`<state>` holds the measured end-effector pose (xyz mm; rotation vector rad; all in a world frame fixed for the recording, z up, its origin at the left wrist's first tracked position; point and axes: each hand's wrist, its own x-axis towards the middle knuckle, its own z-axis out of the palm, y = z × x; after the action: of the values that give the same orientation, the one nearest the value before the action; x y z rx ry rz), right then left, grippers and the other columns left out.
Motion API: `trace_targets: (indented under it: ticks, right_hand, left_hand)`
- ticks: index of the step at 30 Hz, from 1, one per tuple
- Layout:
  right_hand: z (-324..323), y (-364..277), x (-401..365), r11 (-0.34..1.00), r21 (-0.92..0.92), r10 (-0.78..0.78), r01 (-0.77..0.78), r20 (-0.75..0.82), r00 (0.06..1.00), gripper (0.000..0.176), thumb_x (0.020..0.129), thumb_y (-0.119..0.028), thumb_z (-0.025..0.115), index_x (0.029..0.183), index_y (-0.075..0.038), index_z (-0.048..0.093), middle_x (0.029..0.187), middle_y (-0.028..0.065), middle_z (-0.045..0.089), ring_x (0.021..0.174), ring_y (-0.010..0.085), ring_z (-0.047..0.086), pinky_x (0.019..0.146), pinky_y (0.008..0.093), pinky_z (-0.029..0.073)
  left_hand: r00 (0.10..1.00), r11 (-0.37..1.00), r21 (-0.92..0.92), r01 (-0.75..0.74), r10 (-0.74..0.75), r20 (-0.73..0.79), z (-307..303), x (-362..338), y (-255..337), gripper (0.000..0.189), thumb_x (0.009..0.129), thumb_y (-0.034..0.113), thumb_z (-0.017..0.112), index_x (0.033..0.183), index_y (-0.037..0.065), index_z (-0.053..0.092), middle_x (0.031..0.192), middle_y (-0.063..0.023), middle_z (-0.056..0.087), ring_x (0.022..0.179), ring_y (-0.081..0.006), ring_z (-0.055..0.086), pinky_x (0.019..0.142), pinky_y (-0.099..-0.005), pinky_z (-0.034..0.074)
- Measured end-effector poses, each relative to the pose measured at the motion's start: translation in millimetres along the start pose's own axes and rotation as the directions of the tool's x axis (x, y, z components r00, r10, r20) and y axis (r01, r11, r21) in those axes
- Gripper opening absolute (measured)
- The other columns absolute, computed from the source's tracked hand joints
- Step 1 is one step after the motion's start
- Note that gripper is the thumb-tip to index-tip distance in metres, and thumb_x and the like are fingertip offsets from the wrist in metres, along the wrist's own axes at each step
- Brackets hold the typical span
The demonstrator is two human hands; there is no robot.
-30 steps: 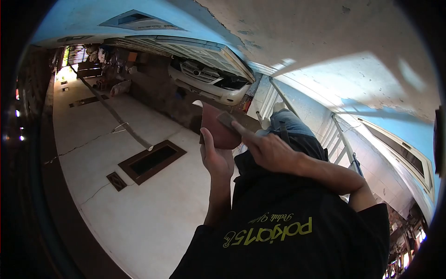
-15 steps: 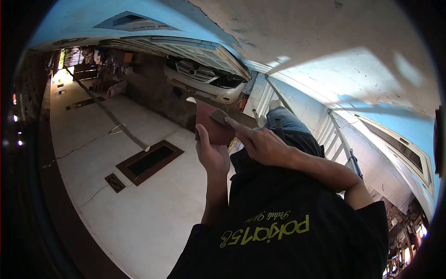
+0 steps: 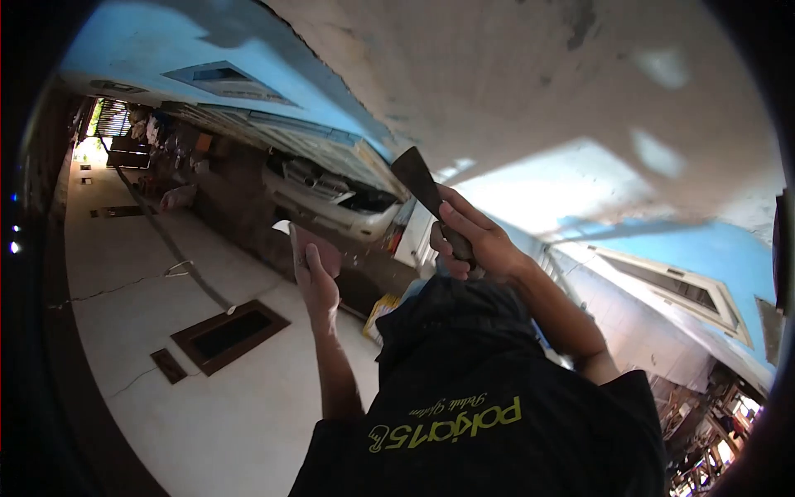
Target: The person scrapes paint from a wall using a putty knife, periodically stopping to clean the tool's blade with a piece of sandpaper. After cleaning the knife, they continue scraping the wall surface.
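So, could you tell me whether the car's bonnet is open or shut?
Open: the bonnet stands raised off the car, and the dark engine bay shows between them.

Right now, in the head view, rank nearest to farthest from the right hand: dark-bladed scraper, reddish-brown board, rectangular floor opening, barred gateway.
1. Dark-bladed scraper, gripped in the right hand.
2. Reddish-brown board, in the left hand.
3. Dark rectangular floor opening, lower left.
4. Barred gateway, far upper left.

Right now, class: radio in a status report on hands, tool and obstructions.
Right hand grips scraper, blade up near patchy panel. Left hand holds reddish pad. Nothing between blade and panel.
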<state>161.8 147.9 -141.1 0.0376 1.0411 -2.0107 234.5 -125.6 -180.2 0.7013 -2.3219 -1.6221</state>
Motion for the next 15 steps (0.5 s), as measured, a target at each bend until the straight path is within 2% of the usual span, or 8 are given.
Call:
trace_targets:
  ticks: [1, 2, 4, 8, 10, 12, 13, 15]
  right_hand:
    - [0.4, -8.4, -1.1, 0.996, 0.087, -0.02, 0.018, 0.021, 1.0, 0.051, 0.106, -0.039, 0.035, 0.153, -0.025, 0.022, 0.071, 0.0018, 0.046, 0.044, 0.0096, 0.041, 0.039, 0.0226, 0.036]
    - [0.9, -16.4, -2.0, 0.985, 0.172, -0.039, 0.032, 0.041, 0.998, 0.05, 0.106, -0.04, 0.035, 0.152, -0.026, 0.022, 0.072, 0.0021, 0.047, 0.042, 0.0096, 0.04, 0.036, 0.0223, 0.035]
    - [-1.4, -26.5, -0.5, 0.969, 0.248, -0.031, 0.007, 0.095, 0.995, 0.048, 0.104, -0.044, 0.039, 0.149, -0.032, 0.026, 0.071, 0.0013, 0.045, 0.039, 0.0069, 0.033, 0.03, 0.0187, 0.024]
    - [1.8, -41.7, 0.1, 0.957, 0.289, -0.07, 0.034, 0.116, 0.991, 0.039, 0.105, -0.041, 0.04, 0.14, -0.026, 0.034, 0.073, 0.0008, 0.042, 0.042, 0.0052, 0.029, 0.032, 0.0178, 0.021]
    - [5.5, -51.3, -0.4, 0.957, 0.278, -0.117, 0.08, 0.122, 0.986, 0.039, 0.105, -0.041, 0.04, 0.14, -0.026, 0.034, 0.073, 0.0005, 0.041, 0.042, 0.0055, 0.029, 0.032, 0.0183, 0.021]
    - [7.4, -60.0, -1.3, 0.954, 0.27, -0.168, 0.132, 0.116, 0.979, 0.04, 0.105, -0.037, 0.038, 0.143, -0.027, 0.032, 0.072, 0.0009, 0.042, 0.043, 0.0061, 0.029, 0.033, 0.0189, 0.021]
    - [11.2, -66.1, -2.0, 0.953, 0.256, -0.194, 0.16, 0.113, 0.975, 0.038, 0.105, -0.037, 0.039, 0.142, -0.028, 0.034, 0.071, 0.0, 0.042, 0.043, 0.0061, 0.03, 0.032, 0.0182, 0.021]
    - [19.7, -81.5, -3.2, 0.955, 0.203, -0.239, 0.218, 0.084, 0.967, 0.036, 0.105, -0.036, 0.039, 0.14, -0.028, 0.036, 0.07, -0.001, 0.042, 0.043, 0.0059, 0.03, 0.032, 0.0174, 0.021]
  left_hand:
    - [0.987, 0.982, 0.105, -0.16, 0.159, 0.021, 2.9, 4.6, 6.6, 0.055, 0.102, 0.019, 0.037, 0.15, -0.005, 0.025, 0.155, -0.0268, 0.027, 0.144, -0.0358, 0.029, 0.117, -0.0388, 0.024]
    - [0.978, 0.972, 0.113, -0.208, 0.205, 0.042, 5.9, 10.2, 11.4, 0.055, 0.102, 0.018, 0.036, 0.151, -0.004, 0.022, 0.157, -0.0255, 0.023, 0.146, -0.0351, 0.021, 0.118, -0.0388, 0.019]
    - [0.953, 0.945, 0.127, -0.303, 0.295, 0.074, 12.2, 20.8, 19.9, 0.058, 0.102, 0.015, 0.034, 0.154, -0.002, 0.015, 0.16, -0.0228, 0.015, 0.15, -0.0337, 0.006, 0.12, -0.0388, 0.01]
    - [0.892, 0.906, 0.053, -0.419, 0.4, 0.209, 25.5, 40.0, 41.8, 0.027, 0.099, 0.009, 0.036, 0.115, -0.004, 0.053, 0.159, -0.0254, 0.018, 0.151, -0.0321, 0.001, 0.119, -0.04, 0.012]
    - [0.892, 0.916, -0.138, -0.377, 0.399, 0.211, 37.1, 49.8, 41.8, 0.012, 0.096, 0.008, 0.041, 0.093, 0.001, 0.05, 0.127, -0.0242, 0.052, 0.129, -0.0274, 0.041, 0.104, -0.0355, 0.034]
    - [0.869, 0.868, -0.365, -0.337, 0.436, 0.235, 49.0, 56.6, 45.6, 0.01, 0.095, 0.008, 0.044, 0.092, 0.002, 0.051, 0.101, -0.0152, 0.062, 0.102, -0.0197, 0.058, 0.089, -0.0309, 0.043]
    - [0.88, 0.836, -0.396, -0.381, 0.459, 0.121, 62.0, 55.1, 61.9, 0.012, 0.095, 0.009, 0.046, 0.087, 0.004, 0.054, 0.074, -0.0012, 0.05, 0.066, -0.0074, 0.044, 0.064, -0.0251, 0.039]
    - [0.926, 0.873, -0.436, -0.218, 0.326, 0.19, 66.1, 50.1, 95.6, 0.015, 0.095, 0.009, 0.046, 0.086, 0.004, 0.057, 0.069, 0.0019, 0.049, 0.061, -0.0055, 0.04, 0.058, -0.0243, 0.036]
